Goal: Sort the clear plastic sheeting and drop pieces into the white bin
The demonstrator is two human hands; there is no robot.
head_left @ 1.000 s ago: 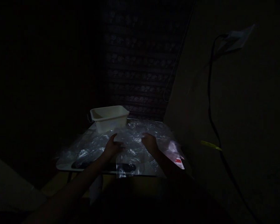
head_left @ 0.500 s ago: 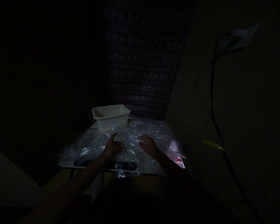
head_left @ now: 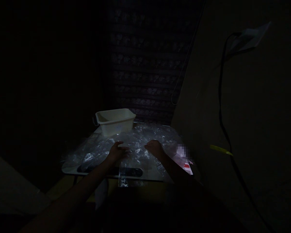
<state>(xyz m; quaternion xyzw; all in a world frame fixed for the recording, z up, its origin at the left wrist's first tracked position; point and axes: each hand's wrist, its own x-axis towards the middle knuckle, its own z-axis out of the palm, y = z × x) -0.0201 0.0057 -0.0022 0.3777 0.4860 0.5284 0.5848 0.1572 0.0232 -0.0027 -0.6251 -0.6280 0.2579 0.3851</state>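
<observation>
Clear, crinkled plastic sheeting (head_left: 138, 147) covers most of a small light table (head_left: 151, 173), and part of it hangs over the front edge. My left hand (head_left: 117, 152) is over the plastic left of centre, its thumb and fingers apart and nothing visible between them. To its right, my right hand (head_left: 154, 148) has its thumb and fingers brought together at the plastic, apparently pinching some of it; the dim light hides the exact grip. A cream plastic tub (head_left: 117, 125) stands at the back left of the table.
Pink and white items with a red patch (head_left: 186, 166) lie at the table's right edge. A dark slot (head_left: 133, 172) runs along the front. Behind hangs a patterned curtain (head_left: 147, 77). A black cable (head_left: 220, 106) with a yellow tag (head_left: 220, 149) runs down the right wall.
The fingers of my right hand have closed together, and the hand has shifted slightly right. My left thumb has moved nearer its fingers. The hanging plastic edge has shifted slightly left.
</observation>
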